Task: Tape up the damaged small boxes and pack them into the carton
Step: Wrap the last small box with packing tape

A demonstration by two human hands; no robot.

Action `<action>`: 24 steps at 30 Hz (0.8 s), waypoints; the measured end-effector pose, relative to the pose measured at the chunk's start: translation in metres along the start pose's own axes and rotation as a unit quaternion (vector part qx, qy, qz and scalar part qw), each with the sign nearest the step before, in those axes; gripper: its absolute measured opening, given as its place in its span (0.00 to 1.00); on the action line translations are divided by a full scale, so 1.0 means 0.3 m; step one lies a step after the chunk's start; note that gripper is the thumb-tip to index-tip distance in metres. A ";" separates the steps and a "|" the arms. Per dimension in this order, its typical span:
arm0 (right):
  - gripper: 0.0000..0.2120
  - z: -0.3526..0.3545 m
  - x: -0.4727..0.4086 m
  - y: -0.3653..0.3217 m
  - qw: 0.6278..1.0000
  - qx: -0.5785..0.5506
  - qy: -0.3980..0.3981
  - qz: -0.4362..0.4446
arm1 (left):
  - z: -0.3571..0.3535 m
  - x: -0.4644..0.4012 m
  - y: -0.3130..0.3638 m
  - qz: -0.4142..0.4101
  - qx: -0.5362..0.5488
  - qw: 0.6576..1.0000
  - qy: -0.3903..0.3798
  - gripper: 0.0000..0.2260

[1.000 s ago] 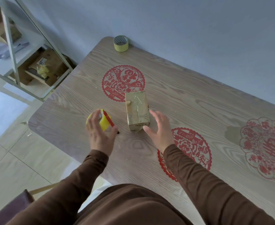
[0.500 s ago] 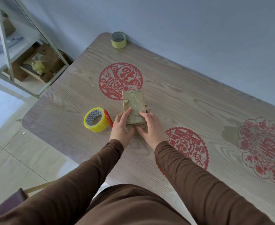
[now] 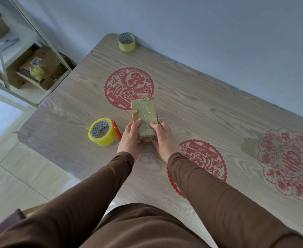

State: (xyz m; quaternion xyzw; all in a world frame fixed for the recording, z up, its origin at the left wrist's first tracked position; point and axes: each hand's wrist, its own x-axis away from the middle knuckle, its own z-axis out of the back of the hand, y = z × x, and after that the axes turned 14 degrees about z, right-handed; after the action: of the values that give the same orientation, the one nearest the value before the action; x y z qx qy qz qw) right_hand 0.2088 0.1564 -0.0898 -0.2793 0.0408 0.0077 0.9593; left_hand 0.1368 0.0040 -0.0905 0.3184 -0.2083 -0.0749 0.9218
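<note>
We see 2 hands on 1 small box (image 3: 143,111) near the middle of the counter (image 3: 209,111). The left hand (image 3: 131,138) has its grip on the box's near left corner, thumb laid along the top face and the other fingers tucked under the near end. The right hand (image 3: 162,137) has its grip on the near right corner, thumb on top and fingers curled down over the near end. The box lies flat, long axis running from 6 toward 12 o'clock, its top wrinkled with clear tape; its far end overlaps the rim of a red paper cutting (image 3: 128,86).

At 9 o'clock from the box, just beside the left hand, a yellow tape roll (image 3: 102,131) stands tilted on the counter, with a red cutter (image 3: 116,130) touching its right side. At 12 o'clock, well apart at the far counter edge by the wall, stands a second roll (image 3: 126,42), duller yellow. At 5 o'clock, a second red cutting (image 3: 202,158) lies partly under the right sleeve; at 3 o'clock, far off, a paler third (image 3: 288,163). Beyond the counter at 10 o'clock, a metal shelf (image 3: 2,56) holds cardboard boxes (image 3: 45,67).
</note>
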 end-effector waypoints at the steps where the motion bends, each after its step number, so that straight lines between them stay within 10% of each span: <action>1: 0.34 0.004 0.003 0.002 1.000 -0.010 -0.002 -0.001 | 0.000 -0.001 -0.002 -0.001 0.000 1.000 -0.003 0.42; 15: 0.29 0.108 0.082 -0.019 0.994 -0.105 0.019 -0.037 | 0.024 0.139 0.069 0.049 0.061 0.988 -0.131 0.46; 19: 0.21 0.172 0.180 -0.001 0.944 -0.279 0.109 -0.141 | -0.052 0.318 0.164 0.123 0.209 0.935 -0.257 0.43; 24: 0.06 0.193 0.238 0.058 0.962 -0.197 0.129 -0.135 | -0.094 0.401 0.263 0.124 0.214 0.888 -0.388 0.46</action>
State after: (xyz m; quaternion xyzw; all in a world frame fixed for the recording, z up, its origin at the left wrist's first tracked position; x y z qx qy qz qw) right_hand 0.2837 0.2015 -0.0564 -0.4640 0.1239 -0.1505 0.8641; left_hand 0.2578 0.0492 -0.0212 0.4254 -0.5978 -0.0307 0.6787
